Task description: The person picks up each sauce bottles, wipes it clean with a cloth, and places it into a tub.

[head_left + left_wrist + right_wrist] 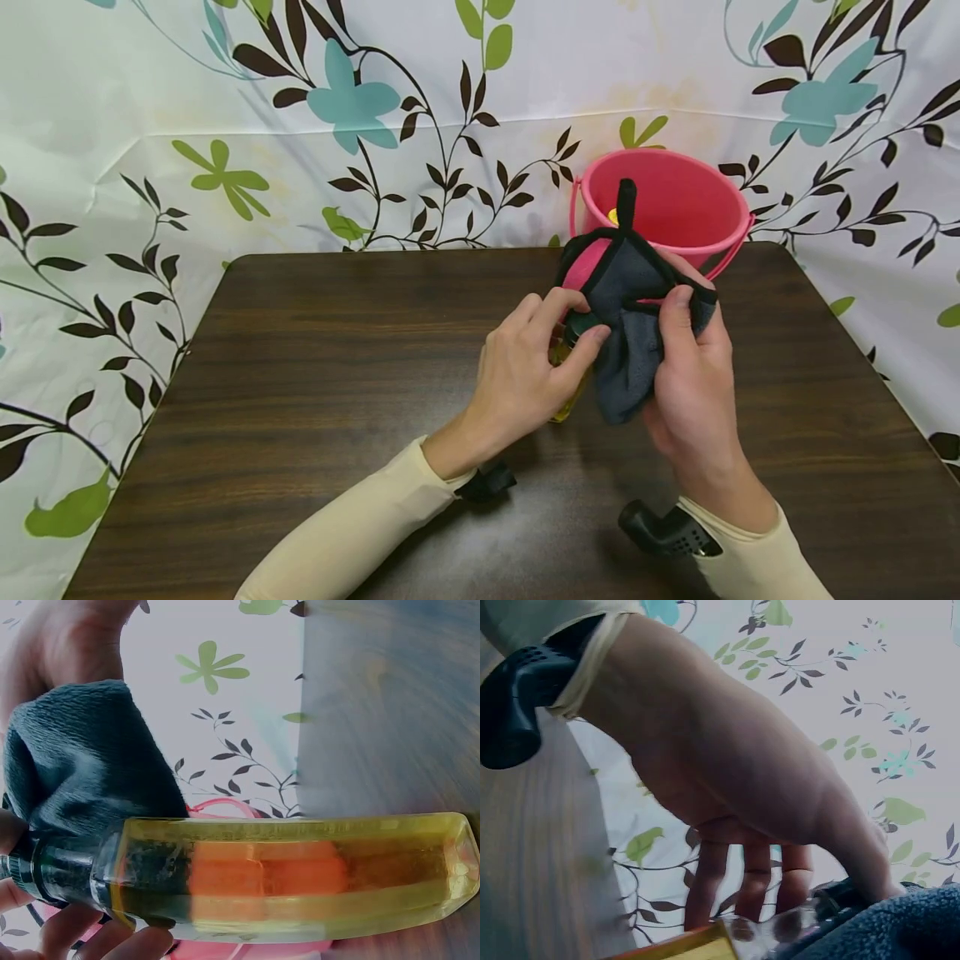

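Observation:
My left hand [525, 358] pinches the dark green cap [579, 325] at the top of a clear bottle of yellow liquid [390, 877]. In the head view most of the bottle is hidden behind that hand and the cloth. A dark grey-blue cloth [633, 358] with black edging and a hanging loop is gripped by my right hand [693, 383], thumb in front. The cloth hangs just right of the cap, close against the bottle's neck. Part of the bottle and the cloth's fuzzy surface [900, 930] show at the bottom of the right wrist view.
Behind the hands, a pink bucket [667, 200] with a pink handle stands at the back of the dark wooden table [337, 375]. A small yellow thing [612, 217] shows by its inner left wall. A floral curtain [450, 100] hangs beyond the table.

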`<state>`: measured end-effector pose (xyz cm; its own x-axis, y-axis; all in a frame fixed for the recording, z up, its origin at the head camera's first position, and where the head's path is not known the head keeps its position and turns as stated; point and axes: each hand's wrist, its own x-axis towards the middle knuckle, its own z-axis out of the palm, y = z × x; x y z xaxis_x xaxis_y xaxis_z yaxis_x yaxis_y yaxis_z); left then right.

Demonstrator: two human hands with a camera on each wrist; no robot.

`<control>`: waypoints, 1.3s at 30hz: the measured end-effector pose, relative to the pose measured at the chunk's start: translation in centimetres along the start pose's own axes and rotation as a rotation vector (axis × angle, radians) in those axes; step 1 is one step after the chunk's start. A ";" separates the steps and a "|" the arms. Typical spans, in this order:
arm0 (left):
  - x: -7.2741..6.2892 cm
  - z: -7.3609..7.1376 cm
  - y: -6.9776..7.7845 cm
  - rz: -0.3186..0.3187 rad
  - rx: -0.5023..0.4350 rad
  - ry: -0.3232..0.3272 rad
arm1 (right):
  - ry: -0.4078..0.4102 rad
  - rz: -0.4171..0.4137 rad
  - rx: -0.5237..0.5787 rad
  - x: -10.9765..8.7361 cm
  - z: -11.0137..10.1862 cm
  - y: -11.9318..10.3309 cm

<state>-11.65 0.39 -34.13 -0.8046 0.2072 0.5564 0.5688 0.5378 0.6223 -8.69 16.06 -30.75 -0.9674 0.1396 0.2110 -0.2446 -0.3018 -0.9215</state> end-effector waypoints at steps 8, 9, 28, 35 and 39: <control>0.0 0.0 0.0 -0.010 -0.005 -0.014 | 0.023 0.025 -0.063 -0.3 -0.6 0.3; 0.0 0.0 0.0 -0.013 0.000 -0.016 | 0.025 0.037 -0.073 -0.3 -0.7 0.4; 0.0 0.0 -0.1 -0.014 0.016 -0.033 | 0.043 0.032 -0.122 -0.6 -1.1 1.1; 0.1 -0.1 -0.1 -0.022 0.015 -0.041 | 0.071 0.032 -0.161 -0.8 -1.2 1.6; 0.0 -0.1 0.0 -0.029 0.011 -0.047 | 0.072 0.016 -0.187 -1.0 -1.2 1.8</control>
<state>-11.68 0.29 -34.05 -0.8282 0.2289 0.5116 0.5431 0.5529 0.6319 -8.11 16.47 -33.00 -0.9622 0.2056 0.1785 -0.2068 -0.1253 -0.9703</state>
